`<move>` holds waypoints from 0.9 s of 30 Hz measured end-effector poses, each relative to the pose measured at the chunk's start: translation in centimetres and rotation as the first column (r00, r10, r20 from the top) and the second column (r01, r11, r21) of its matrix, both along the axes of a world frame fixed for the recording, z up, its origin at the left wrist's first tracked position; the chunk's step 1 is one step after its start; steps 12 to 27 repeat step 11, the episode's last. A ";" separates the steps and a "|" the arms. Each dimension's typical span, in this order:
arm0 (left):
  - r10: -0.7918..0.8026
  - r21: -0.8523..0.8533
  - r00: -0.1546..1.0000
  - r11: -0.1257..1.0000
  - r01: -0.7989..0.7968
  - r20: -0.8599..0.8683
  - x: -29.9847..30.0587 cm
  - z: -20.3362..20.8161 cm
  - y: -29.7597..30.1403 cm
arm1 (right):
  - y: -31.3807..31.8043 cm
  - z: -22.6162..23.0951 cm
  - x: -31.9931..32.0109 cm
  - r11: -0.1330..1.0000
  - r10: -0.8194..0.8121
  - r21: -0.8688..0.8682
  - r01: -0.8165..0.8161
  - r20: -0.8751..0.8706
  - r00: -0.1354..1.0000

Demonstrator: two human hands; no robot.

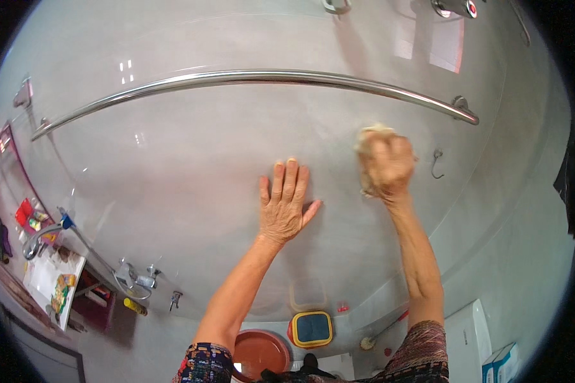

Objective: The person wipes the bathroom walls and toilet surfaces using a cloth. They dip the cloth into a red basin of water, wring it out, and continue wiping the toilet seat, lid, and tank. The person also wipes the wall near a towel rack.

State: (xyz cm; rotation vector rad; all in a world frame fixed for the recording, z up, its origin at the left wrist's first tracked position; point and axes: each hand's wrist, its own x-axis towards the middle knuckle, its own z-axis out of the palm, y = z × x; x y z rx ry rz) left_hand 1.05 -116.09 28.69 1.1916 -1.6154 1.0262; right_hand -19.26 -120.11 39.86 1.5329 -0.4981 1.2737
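Note:
My left hand (pixel 284 203) lies flat on the shiny grey wall (pixel 191 191), its fingers stretched upward and the thumb out to the right. To its right and a little higher, my right hand (pixel 388 163) presses a crumpled pale cloth (pixel 368 182) against the same wall. The cloth sticks out above and to the left of the knuckles, and its rest is hidden under the palm. The right hand is slightly blurred. Above both hands runs a long metal rail (pixel 262 77); a small metal hook (pixel 437 164) is fixed just right of the right hand.
Low on the left are a shower head (pixel 35 246), a mixer tap (pixel 134 277) and a cluttered white shelf (pixel 41 274). Down below stand a reddish-brown basin (pixel 262 351) and a yellow-rimmed container (pixel 312 329). At lower right are a white tank (pixel 469 338) and a blue-white box (pixel 501 364).

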 end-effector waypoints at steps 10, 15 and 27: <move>0.101 -0.356 0.990 0.926 -0.129 -0.097 7.1 14.7 7.0 | 7.9 11.8 10.8 0.983 0.177 -0.003 -0.182 -0.208 0.962; 0.194 -0.271 0.979 0.940 -0.205 -0.066 8.1 16.5 7.3 | 8.4 12.3 12.1 0.986 0.162 0.094 -0.141 -0.267 0.950; 0.194 -0.271 0.979 0.940 -0.205 -0.066 8.1 16.5 7.3 | 8.4 12.3 12.1 0.986 0.162 0.094 -0.141 -0.267 0.950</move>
